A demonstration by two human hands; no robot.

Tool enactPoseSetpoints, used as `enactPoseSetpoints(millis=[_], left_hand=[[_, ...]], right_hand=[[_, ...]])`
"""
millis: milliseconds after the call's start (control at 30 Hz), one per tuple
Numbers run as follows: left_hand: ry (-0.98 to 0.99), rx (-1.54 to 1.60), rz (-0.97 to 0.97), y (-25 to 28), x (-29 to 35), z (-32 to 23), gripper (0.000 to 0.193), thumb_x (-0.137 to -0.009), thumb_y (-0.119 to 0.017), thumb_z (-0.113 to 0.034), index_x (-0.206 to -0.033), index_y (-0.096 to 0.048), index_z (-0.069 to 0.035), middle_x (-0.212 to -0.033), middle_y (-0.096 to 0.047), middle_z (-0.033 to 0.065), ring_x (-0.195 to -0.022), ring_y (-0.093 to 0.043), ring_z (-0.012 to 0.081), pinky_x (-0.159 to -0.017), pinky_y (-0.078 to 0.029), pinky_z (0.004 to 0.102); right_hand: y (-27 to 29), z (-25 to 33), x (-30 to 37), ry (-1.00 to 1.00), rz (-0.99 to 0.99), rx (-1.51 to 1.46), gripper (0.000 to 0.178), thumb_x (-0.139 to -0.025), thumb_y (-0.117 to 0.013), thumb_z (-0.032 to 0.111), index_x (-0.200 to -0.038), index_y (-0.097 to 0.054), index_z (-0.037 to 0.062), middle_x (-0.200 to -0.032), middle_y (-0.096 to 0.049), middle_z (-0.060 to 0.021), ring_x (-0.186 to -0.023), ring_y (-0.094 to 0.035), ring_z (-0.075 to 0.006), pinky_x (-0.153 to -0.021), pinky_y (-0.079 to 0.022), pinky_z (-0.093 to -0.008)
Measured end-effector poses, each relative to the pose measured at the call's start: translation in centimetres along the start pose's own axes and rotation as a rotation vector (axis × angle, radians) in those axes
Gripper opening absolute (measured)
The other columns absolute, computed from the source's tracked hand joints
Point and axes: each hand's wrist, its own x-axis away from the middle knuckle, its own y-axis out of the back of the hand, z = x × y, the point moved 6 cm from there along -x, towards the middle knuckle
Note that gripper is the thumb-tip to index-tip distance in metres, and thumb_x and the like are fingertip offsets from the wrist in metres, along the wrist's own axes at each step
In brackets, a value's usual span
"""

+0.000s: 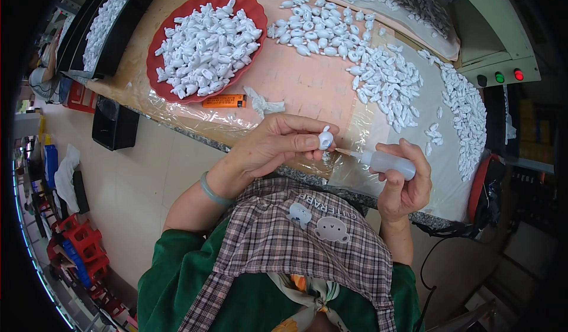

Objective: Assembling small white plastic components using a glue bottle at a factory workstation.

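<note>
Between the thumb and fingers of my left hand (278,146) is a small white plastic piece (325,140), rounded with a thin stub on top and a dark mark on its side. My right hand (408,181) grips a translucent squeeze bottle (387,163) lying nearly level. Its narrow nozzle (349,152) points left, with the tip close beside the white piece; whether they touch I cannot tell. Both hands are over the near edge of the table. Beyond my left hand stands a red scalloped bowl (155,72) heaped with similar white pieces.
Loose white pieces (319,27) spread over pink sheeting (296,78), with more rows (464,119) on the right. An orange box cutter (225,101) and crumpled tissue (263,102) lie by the bowl. A machine with lit buttons (500,77) stands far right. Red stools (86,243) are on the floor.
</note>
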Motion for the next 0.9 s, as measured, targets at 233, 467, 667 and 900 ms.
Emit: enactPoseSetpoints(millis=[233, 467, 667, 900], left_hand=[[0.007, -0.018, 0.009, 0.0, 0.0, 0.1, 0.033, -0.087, -0.062, -0.004, -0.118, -0.058, 0.006, -0.099, -0.066, 0.0128, -0.081, -0.064, 0.0139, -0.077, -0.054, 0.0244], [0.045, -0.005, 0.010, -0.1, 0.1, 0.3, 0.034, -0.087, -0.062, -0.005, -0.119, -0.058, 0.006, -0.099, -0.066, 0.0120, -0.081, -0.063, 0.0121, -0.076, -0.053, 0.0227], [0.086, 0.015, 0.028, -0.1, 0.0, 0.9, 0.032, -0.088, -0.061, -0.006, -0.118, -0.057, 0.005, -0.102, -0.066, 0.0153, -0.083, -0.065, 0.0141, -0.078, -0.054, 0.0244], [0.125, 0.048, 0.027, -0.3, 0.2, 1.0, 0.028, -0.088, -0.061, -0.005, -0.113, -0.057, 0.004, -0.102, -0.066, 0.0186, -0.085, -0.068, 0.0187, -0.076, -0.057, 0.0258]], right_hand=[[-0.1, 0.0, -0.1, 0.012, 0.040, 0.018, 0.041, -0.089, -0.064, 0.025, -0.112, -0.054, -0.0074, -0.087, -0.066, -0.0204, -0.077, -0.068, -0.0244, -0.066, -0.053, -0.0279], [-0.2, 0.1, -0.2, 0.005, 0.067, 0.053, 0.038, -0.088, -0.065, 0.024, -0.110, -0.055, -0.0062, -0.086, -0.067, -0.0198, -0.077, -0.068, -0.0244, -0.067, -0.052, -0.0278], [-0.3, 0.0, -0.1, -0.008, 0.037, 0.023, 0.037, -0.088, -0.065, 0.024, -0.108, -0.056, -0.0062, -0.085, -0.067, -0.0197, -0.076, -0.068, -0.0245, -0.067, -0.052, -0.0283], [-0.2, 0.0, 0.1, 0.083, 0.078, 0.107, 0.043, -0.094, -0.056, 0.032, -0.117, -0.050, -0.0038, -0.090, -0.066, -0.0208, -0.058, -0.059, -0.0137, -0.048, -0.044, -0.0204]])
